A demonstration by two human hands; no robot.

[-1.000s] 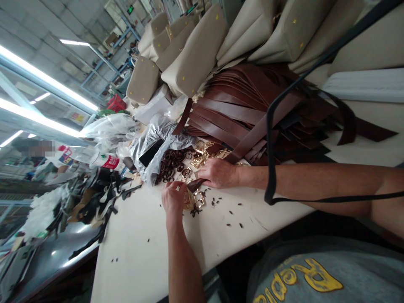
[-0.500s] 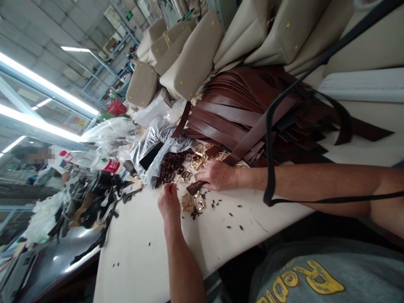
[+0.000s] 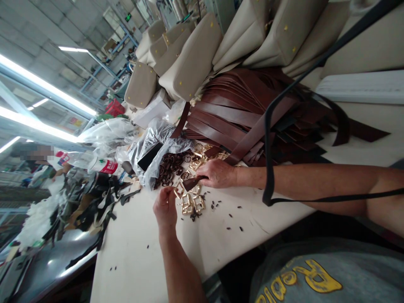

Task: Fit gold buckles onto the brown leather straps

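My left hand [image 3: 166,206] is pinched on a gold buckle [image 3: 179,190], a square metal frame that tilts toward my other hand. My right hand [image 3: 218,173] grips a brown leather strap [image 3: 191,182], whose free end points at the buckle. Whether the strap's tip touches or enters the frame I cannot tell. Just below them, several loose gold buckles [image 3: 187,204] lie on the pale table [image 3: 139,261]. Behind my hands is a heap of dark brown loops [image 3: 170,168] with more gold buckles [image 3: 198,158] beside it.
A large bundle of brown straps [image 3: 233,105] lies at the back, before several beige bags [image 3: 189,59]. A black phone-like slab [image 3: 150,156] rests on a plastic bag [image 3: 164,132]. Scraps [image 3: 91,198] cover the left side. A black cord [image 3: 268,168] hangs across my right forearm.
The buckle in my left hand has turned and now shows its open frame near the strap end. My right hand has raised and shifted the strap tip slightly left.
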